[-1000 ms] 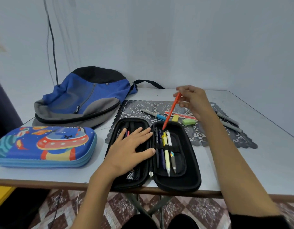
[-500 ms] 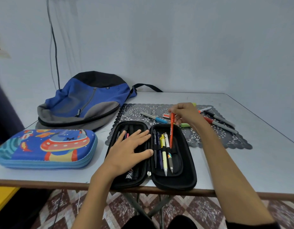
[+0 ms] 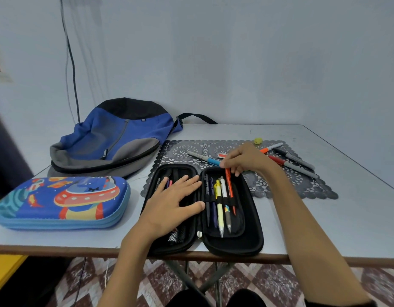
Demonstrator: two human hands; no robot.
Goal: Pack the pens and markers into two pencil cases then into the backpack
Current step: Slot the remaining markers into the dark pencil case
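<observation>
A black pencil case (image 3: pixel 236 244) lies open at the table's front edge. Its right half holds several pens under an elastic band. My right hand (image 3: pixel 247 159) pinches the top of an orange pen (image 3: pixel 229 189), whose lower part is slid under that band beside a white pen. My left hand (image 3: pixel 171 204) rests flat with fingers spread on the case's left half. A closed blue case with a cartoon print (image 3: pixel 61 201) sits at the left. A blue, grey and black backpack (image 3: pixel 116 138) lies behind it. Loose markers (image 3: pixel 295 162) and a blue-capped pen (image 3: pixel 205 158) lie on a grey lace mat (image 3: pixel 302 187).
A small yellow object (image 3: pixel 257 141) sits at the mat's far edge, and a red and white eraser (image 3: pixel 222 155) lies near my right hand. A dark cable (image 3: pixel 72 63) hangs down the wall behind the backpack. The table's front edge is right under the black case.
My right hand came down from above the mat with the orange pen and slid it under the elastic band in the case's right half. My left hand stayed put.
</observation>
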